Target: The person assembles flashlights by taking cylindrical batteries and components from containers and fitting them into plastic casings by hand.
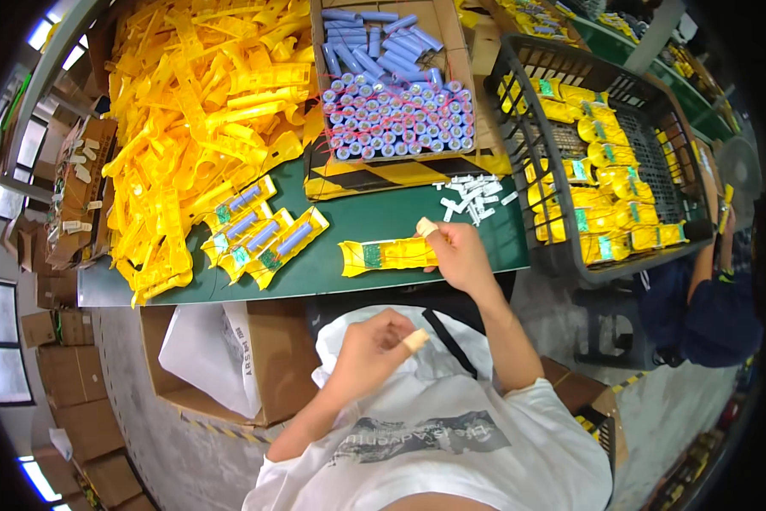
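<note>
My right hand (461, 255) grips the right end of a yellow plastic half-shell (391, 255) at the table's front edge, between thumb and fingers. A green circuit board (372, 255) sits in the shell's left part. Close to my body, my left hand (370, 347) is raised off the table; its fingers curl loosely, the thumb stands apart, and no held thing shows. Both hands wear pale finger covers. Left of the held shell lie several yellow shells (291, 243), each with a blue cylindrical battery cell (264, 235), a green board and thin dark wires.
A heap of yellow shells (204, 102) fills the table's left. Behind stands a cardboard box (453, 34) of blue cells with red wires. Small white pieces (475, 198) lie on the green table (349, 213). At right, a black crate (562, 247) holds assembled yellow units; a person (707, 298) is beyond.
</note>
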Tool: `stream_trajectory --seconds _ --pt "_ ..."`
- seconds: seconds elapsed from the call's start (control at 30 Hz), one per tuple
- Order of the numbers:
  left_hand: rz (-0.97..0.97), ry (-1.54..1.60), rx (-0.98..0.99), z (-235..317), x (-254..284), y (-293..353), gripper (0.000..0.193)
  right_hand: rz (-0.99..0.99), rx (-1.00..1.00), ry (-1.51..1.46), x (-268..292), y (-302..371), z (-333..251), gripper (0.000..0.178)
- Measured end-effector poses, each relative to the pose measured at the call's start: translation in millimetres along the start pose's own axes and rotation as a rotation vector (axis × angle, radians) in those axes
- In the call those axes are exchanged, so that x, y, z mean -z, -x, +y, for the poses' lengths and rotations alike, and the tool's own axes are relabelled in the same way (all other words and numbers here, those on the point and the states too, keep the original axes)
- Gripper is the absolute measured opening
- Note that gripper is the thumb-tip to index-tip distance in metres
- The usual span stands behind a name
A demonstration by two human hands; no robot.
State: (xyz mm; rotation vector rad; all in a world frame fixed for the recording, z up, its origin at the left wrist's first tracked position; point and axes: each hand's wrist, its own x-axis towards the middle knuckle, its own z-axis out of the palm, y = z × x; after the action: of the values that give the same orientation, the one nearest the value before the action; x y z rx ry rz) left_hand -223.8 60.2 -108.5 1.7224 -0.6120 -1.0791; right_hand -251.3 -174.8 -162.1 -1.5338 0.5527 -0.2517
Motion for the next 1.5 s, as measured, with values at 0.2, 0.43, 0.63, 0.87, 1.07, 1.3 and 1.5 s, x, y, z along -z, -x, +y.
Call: stream_trajectory --seconds 0.2,0.43,0.63,0.87,1.07,1.3,1.5 --pt "0.559 -0.854 -0.749 21 24 -68 0.024 -0.047 -0.073 0.284 0 6 -16 0.045" --pt "0.287 -0.605 -0.565 0 34 -95 0.014 0.122 0.299 0.437 5 22 -16 0.028" --pt "0.241 -0.449 -0.524 5 44 -104 0.012 0.113 0.575 0.457 16 21 3 0.029" --pt "0.408 -0.569 -0.722 0 38 -109 0.012 0.137 0.715 0.689 20 24 6 0.016" --pt "0.596 -0.827 -0.671 -2 36 -87 0.024 0.048 0.695 0.769 15 30 8 0.015" --pt "0.449 -0.775 -0.611 4 42 -90 0.025 0.072 0.667 0.775 23 29 2 0.014" --pt "0.452 -0.731 -0.621 -1 49 -96 0.023 0.049 0.735 0.560 9 17 -3 0.026"
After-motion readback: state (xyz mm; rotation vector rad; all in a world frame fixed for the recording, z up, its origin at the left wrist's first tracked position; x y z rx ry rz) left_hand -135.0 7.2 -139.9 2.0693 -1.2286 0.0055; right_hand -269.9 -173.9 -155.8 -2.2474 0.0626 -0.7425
